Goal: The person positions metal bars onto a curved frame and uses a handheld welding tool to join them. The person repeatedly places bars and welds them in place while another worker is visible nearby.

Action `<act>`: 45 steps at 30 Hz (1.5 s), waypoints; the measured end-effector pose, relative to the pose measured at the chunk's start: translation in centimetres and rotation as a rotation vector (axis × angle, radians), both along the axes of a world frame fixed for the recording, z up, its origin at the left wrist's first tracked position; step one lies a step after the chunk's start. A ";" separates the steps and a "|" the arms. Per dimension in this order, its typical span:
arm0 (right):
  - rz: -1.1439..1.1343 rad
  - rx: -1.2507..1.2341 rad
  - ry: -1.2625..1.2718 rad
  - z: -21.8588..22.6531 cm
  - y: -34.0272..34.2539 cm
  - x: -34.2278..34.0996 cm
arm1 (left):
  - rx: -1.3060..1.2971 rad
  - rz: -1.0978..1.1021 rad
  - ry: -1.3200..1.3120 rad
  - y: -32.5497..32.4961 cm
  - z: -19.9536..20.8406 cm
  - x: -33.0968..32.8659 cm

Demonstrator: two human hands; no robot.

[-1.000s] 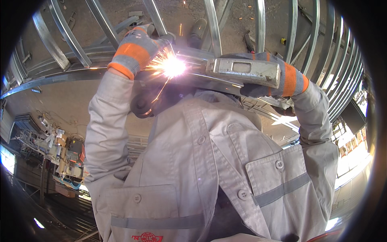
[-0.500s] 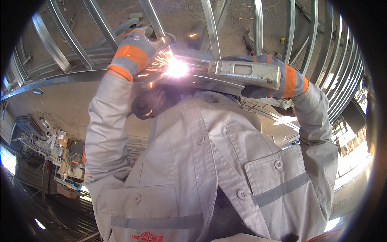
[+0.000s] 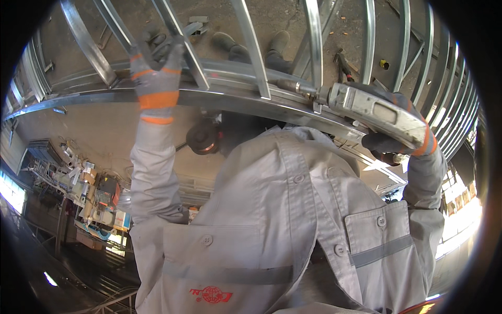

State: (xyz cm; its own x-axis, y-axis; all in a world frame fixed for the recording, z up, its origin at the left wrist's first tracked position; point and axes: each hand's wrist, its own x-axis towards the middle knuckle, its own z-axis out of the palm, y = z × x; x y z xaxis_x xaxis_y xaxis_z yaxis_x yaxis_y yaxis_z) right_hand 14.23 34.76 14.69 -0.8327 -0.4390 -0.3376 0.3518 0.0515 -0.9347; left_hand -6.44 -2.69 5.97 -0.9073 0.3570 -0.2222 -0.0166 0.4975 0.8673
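Observation:
My right hand (image 3: 400, 99), in a grey and orange glove, is closed round a welding gun (image 3: 384, 112) with a scuffed, boxy, pale body. Its nozzle (image 3: 291, 85) points left, over the curved metal rail (image 3: 235, 100) and close to the lower ends of the metal bars. No arc glows at its tip. My left hand (image 3: 158, 76), gloved alike, is raised over the rail with fingers apart, between two upright bars and beside the nearer one (image 3: 185, 44). Whether its fingertips touch that bar I cannot tell.
Many metal bars (image 3: 368, 42) run side by side off the rail. Beyond them lie a hammer-like tool (image 3: 342, 64) and scraps on the ground, near a pair of boots (image 3: 277, 42). A dark round spool-like thing (image 3: 202, 138) is below the rail. A cluttered bench (image 3: 97, 204) stands at left.
The bright arc and sparks have gone out. My left hand has moved off from beside the weld spot, leftward, and its fingers have spread. The welding gun has shifted right and slightly down.

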 end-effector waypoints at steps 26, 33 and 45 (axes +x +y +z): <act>0.127 -0.180 0.164 -7.0 -6.9 -6.3 | -0.056 -0.249 -0.447 -3.1 -4.2 -0.9; 0.152 -0.124 0.203 -6.8 -6.7 -6.8 | 0.039 -0.250 -0.504 -3.4 -5.4 -0.9; 0.142 -0.233 0.153 -8.2 -7.0 -5.3 | -0.019 -0.266 -0.454 -3.5 -5.7 -0.6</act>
